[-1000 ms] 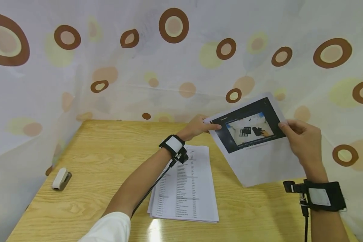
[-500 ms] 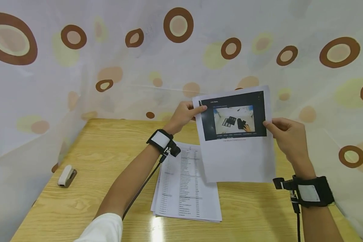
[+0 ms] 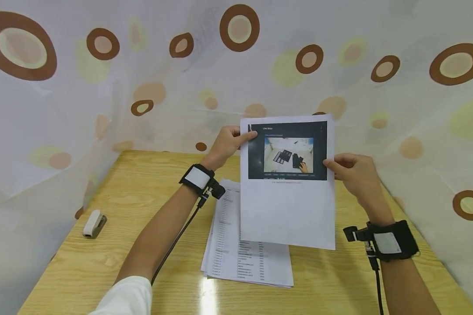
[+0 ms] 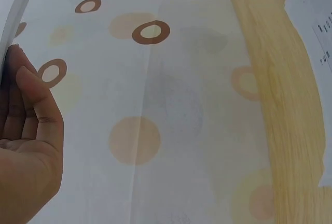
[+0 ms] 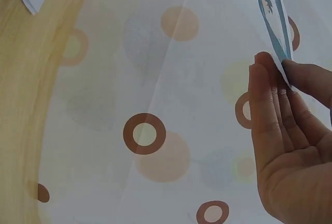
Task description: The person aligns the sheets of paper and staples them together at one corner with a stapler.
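Note:
A white sheet of paper point(image 3: 287, 214) is held up in front of me, with a dark printed picture on its upper half. My left hand point(image 3: 226, 145) pinches its upper left edge, thumb over the front. On the opposite side my right hand point(image 3: 354, 175) grips the right edge between thumb and fingers. In the right wrist view the sheet point(image 5: 277, 22) appears nearly edge-on, between the thumb and fingers. Below and behind it lies a stack of printed sheets point(image 3: 224, 245) on the wooden table, partly covered by the raised page.
A small white and grey stapler point(image 3: 94, 224) sits near the left edge of the wooden table point(image 3: 142, 192). A patterned white curtain point(image 3: 205, 87) surrounds the table at the back and sides. Black camera straps point(image 3: 394, 240) with cables are on both wrists.
The sheet has moved left and turned from a slant to nearly upright, both hands travelling left with it. It now overlaps the stack. The view has shifted slightly right.

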Available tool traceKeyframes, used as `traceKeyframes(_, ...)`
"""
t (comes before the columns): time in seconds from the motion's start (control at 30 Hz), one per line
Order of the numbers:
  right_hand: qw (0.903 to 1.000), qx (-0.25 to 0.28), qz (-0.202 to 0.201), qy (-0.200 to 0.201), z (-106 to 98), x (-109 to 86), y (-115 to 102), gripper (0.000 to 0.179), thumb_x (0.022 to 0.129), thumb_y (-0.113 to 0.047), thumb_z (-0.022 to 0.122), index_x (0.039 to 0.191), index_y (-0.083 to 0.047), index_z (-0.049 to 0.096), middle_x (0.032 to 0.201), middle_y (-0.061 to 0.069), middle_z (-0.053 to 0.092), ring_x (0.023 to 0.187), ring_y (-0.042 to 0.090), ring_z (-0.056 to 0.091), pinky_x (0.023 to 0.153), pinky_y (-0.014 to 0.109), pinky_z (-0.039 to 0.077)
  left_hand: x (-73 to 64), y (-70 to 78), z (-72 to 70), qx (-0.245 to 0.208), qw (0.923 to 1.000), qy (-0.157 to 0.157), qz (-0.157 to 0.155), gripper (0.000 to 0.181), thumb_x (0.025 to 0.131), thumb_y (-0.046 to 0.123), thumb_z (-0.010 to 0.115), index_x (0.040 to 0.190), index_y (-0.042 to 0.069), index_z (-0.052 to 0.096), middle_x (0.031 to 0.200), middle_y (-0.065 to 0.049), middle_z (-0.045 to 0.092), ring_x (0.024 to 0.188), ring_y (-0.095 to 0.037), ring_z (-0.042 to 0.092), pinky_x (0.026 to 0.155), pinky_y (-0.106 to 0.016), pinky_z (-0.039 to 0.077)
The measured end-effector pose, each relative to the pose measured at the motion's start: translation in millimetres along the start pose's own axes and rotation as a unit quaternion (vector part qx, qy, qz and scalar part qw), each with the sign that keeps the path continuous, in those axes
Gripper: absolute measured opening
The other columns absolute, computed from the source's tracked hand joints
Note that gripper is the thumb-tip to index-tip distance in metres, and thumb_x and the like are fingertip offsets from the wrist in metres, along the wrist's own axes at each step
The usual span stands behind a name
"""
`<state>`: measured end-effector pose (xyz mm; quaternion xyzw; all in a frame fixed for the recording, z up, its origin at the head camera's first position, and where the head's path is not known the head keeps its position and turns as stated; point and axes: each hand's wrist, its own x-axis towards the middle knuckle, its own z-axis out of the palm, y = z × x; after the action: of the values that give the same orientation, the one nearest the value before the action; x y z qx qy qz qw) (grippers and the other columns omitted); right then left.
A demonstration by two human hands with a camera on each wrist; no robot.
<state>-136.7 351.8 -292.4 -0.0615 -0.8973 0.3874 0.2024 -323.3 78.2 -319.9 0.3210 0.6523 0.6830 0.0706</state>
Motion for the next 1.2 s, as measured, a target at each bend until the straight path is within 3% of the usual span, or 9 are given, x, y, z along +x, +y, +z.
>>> traceKeyframes(0.1, 0.9998, -0.008, 0.006, -0.018, 5.8, -0.4, 2.1, 0.044, 0.097, -0.028, 0.069, 0.114, 0.011, 0.067, 0.108, 0.026, 0.066, 0.077, 0.006, 0.066, 0.068, 0.015, 0.052, -3.6, -1.0, -6.0, 0.012, 0.9998, -0.012, -0.009, 0.022, 0.096, 0.019, 0.069, 0.095, -0.003, 0.073, 0.082, -0.008, 0.070, 0.071, -0.014, 0.058, 0.070, -0.026, 0.045)
traceKeyframes(0.27, 0.9981, -0.018, 0.023, -0.054, 17.3, 0.2, 10.7, 0.046, 0.096, -0.034, 0.068, 0.115, 0.009, 0.068, 0.114, 0.026, 0.066, 0.085, 0.027, 0.073, 0.069, 0.016, 0.052, -9.2, -5.2, -14.5, 0.042, 0.9981, -0.020, -0.039, 0.026, 0.095, 0.023, 0.071, 0.083, 0.000, 0.071, 0.074, -0.004, 0.063, 0.068, -0.014, 0.051, 0.064, -0.026, 0.038)
traceKeyframes(0.37, 0.9965, -0.017, 0.037, -0.073, 23.8, -1.5, 16.6, 0.046, 0.096, -0.035, 0.068, 0.114, 0.007, 0.069, 0.115, 0.024, 0.066, 0.085, 0.026, 0.073, 0.076, 0.025, 0.054, -14.3, -10.8, -16.4, 0.055, 0.9964, -0.020, -0.061, 0.029, 0.095, 0.025, 0.071, 0.080, 0.000, 0.069, 0.072, -0.003, 0.056, 0.066, -0.015, 0.045, 0.061, -0.027, 0.032)
traceKeyframes(0.57, 0.9922, -0.021, 0.064, -0.105, 37.1, -1.6, 24.7, 0.043, 0.096, -0.034, 0.069, 0.111, 0.006, 0.070, 0.109, 0.022, 0.069, 0.083, 0.025, 0.072, 0.084, 0.046, 0.052, -23.4, -29.1, -20.4, 0.072, 0.9938, -0.014, -0.084, 0.031, 0.095, 0.027, 0.071, 0.076, 0.003, 0.067, 0.073, -0.001, 0.054, 0.067, -0.014, 0.045, 0.061, -0.026, 0.032)
traceKeyframes(0.73, 0.9878, -0.026, 0.077, -0.133, 54.1, -3.6, 31.2, 0.037, 0.096, -0.031, 0.068, 0.106, 0.005, 0.071, 0.106, 0.020, 0.069, 0.085, 0.030, 0.072, 0.085, 0.048, 0.053, -32.3, -39.0, -28.9, 0.107, 0.9898, -0.013, -0.093, 0.037, 0.095, 0.029, 0.071, 0.069, 0.005, 0.059, 0.064, 0.001, 0.037, 0.060, -0.013, 0.035, 0.058, -0.027, 0.028)
traceKeyframes(1.0, 0.9783, -0.023, 0.102, -0.179, 77.4, -13.0, 43.0, 0.028, 0.095, -0.023, 0.070, 0.102, 0.004, 0.072, 0.095, 0.013, 0.071, 0.080, 0.027, 0.071, 0.080, 0.044, 0.056, -49.6, -53.5, -33.7, 0.124, 0.9839, -0.031, -0.126, 0.028, 0.094, 0.024, 0.072, 0.076, 0.004, 0.067, 0.086, -0.001, 0.058, 0.077, -0.015, 0.050, 0.065, -0.027, 0.038)
traceKeyframes(1.2, 0.9729, -0.006, 0.111, -0.203, 87.1, -14.8, 51.6, 0.021, 0.094, -0.018, 0.071, 0.092, 0.003, 0.072, 0.086, 0.009, 0.070, 0.075, 0.023, 0.069, 0.075, 0.040, 0.057, -55.2, -60.6, -32.5, 0.134, 0.9808, -0.028, -0.139, 0.033, 0.094, 0.024, 0.072, 0.069, 0.004, 0.062, 0.075, -0.001, 0.061, 0.073, -0.015, 0.053, 0.065, -0.027, 0.040)
